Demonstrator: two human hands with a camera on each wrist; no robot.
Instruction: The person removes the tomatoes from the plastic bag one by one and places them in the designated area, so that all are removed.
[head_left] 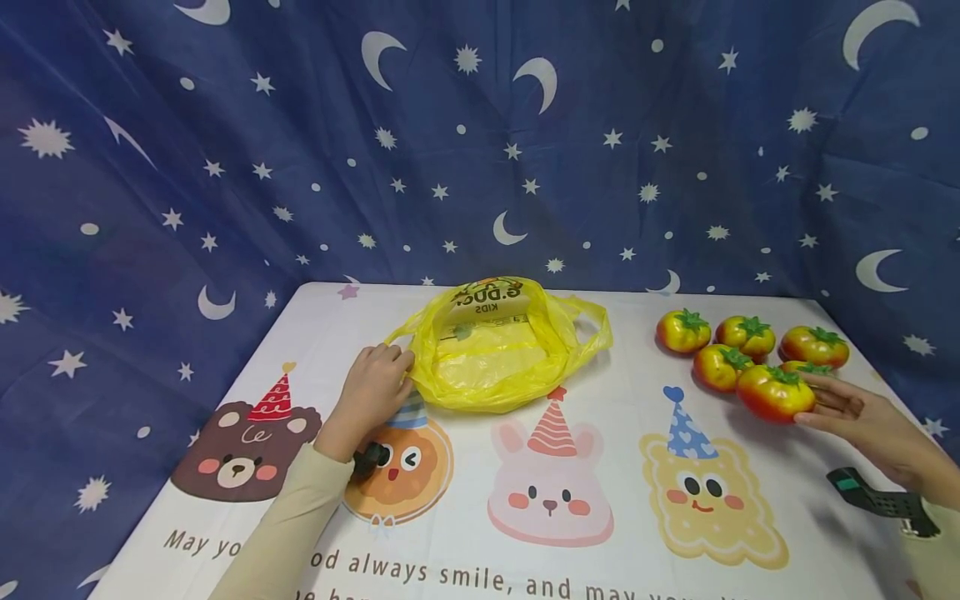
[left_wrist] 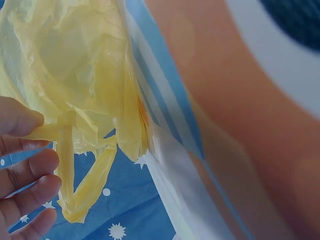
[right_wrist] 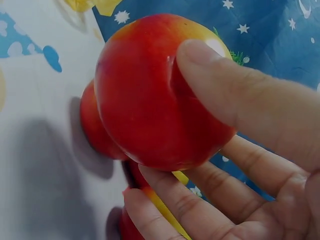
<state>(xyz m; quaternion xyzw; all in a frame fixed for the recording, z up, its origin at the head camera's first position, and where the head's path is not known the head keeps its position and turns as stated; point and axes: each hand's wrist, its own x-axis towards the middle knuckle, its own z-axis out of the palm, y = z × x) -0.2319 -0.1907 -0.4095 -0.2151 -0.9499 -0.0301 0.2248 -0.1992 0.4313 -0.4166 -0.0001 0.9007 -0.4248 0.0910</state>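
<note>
A yellow plastic bag (head_left: pixel 491 375) stands with its mouth spread wide near the back middle of the table. My left hand (head_left: pixel 377 379) pinches its left handle between thumb and forefinger; the handle loop (left_wrist: pixel 67 175) hangs by the other fingers in the left wrist view. On the right, my right hand (head_left: pixel 862 417) grips a red-and-yellow toy tomato (head_left: pixel 774 395) with a green leafy top. In the right wrist view the thumb (right_wrist: pixel 220 75) lies across this tomato (right_wrist: pixel 145 95), with fingers beneath it. Several similar tomatoes (head_left: pixel 684 332) sit behind and beside the held one.
A white tablecloth (head_left: pixel 465 467) printed with cartoon animals and lettering covers the table. Dark blue cloth (head_left: pixel 480 150) with moons and stars rises behind and at both sides. The bag's right handle (head_left: pixel 596 325) stretches toward the tomatoes.
</note>
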